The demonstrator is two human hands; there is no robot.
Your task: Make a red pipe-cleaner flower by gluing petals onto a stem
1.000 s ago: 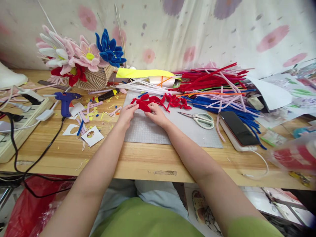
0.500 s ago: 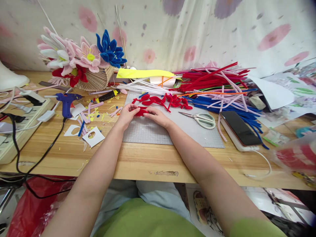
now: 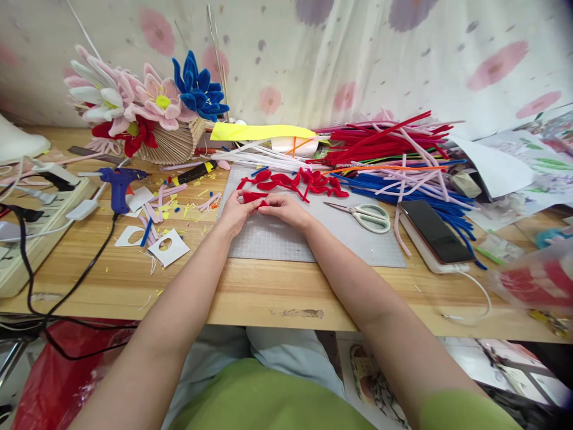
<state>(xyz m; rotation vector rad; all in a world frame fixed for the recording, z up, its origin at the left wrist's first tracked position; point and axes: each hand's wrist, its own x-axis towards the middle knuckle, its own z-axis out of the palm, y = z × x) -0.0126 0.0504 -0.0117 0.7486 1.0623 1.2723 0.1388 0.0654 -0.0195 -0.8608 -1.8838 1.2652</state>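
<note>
Both hands meet over a grey cutting mat [image 3: 340, 245] on the wooden table. My left hand [image 3: 236, 213] and my right hand [image 3: 286, 209] pinch the two ends of a small red pipe-cleaner piece [image 3: 254, 197] between their fingertips. Just beyond the hands, a row of shaped red pipe-cleaner petals [image 3: 304, 181] lies on the mat. White-handled scissors [image 3: 364, 215] rest on the mat to the right of my right hand.
A big heap of red, blue and pink pipe cleaners [image 3: 394, 158] fills the back right. A phone [image 3: 435, 232] lies on a white block. A blue glue gun [image 3: 119, 182], paper scraps and a power strip [image 3: 27, 221] sit left. A basket of fuzzy flowers [image 3: 147, 113] stands behind.
The red piece was folded flatter and drawn a little closer between my fingertips. Both hands shifted slightly toward me; the rest stayed put.
</note>
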